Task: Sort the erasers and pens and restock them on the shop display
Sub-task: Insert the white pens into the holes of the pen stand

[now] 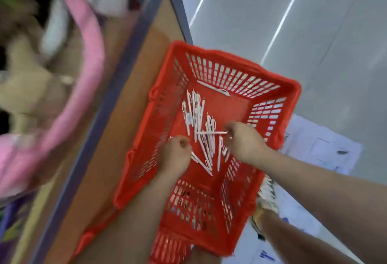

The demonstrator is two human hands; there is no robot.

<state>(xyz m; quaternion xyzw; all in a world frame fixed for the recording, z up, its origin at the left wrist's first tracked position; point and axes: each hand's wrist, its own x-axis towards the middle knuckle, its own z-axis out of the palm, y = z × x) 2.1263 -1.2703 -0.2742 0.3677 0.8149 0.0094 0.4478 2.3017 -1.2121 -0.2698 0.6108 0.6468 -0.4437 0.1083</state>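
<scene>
A red plastic basket [278, 87] sits on the edge of a low wooden shelf, holding several white pens [195, 115] loose on its floor. One more pen [213, 87] lies alone by the far wall. My right hand [244, 142] is inside the basket and pinches a single white pen [211, 132] held crosswise above the pile. My left hand [177, 157] is curled around a small bunch of white pens [201, 162] that stick out toward the right. No erasers show.
The wooden shelf board [146, 58] with a blue-grey edge runs along the left. Blurred pink and beige goods [62, 75] fill the display at far left. Grey floor tiles [314, 23] lie to the right, with printed paper [320, 148] and my shoe [266, 198] beside the basket.
</scene>
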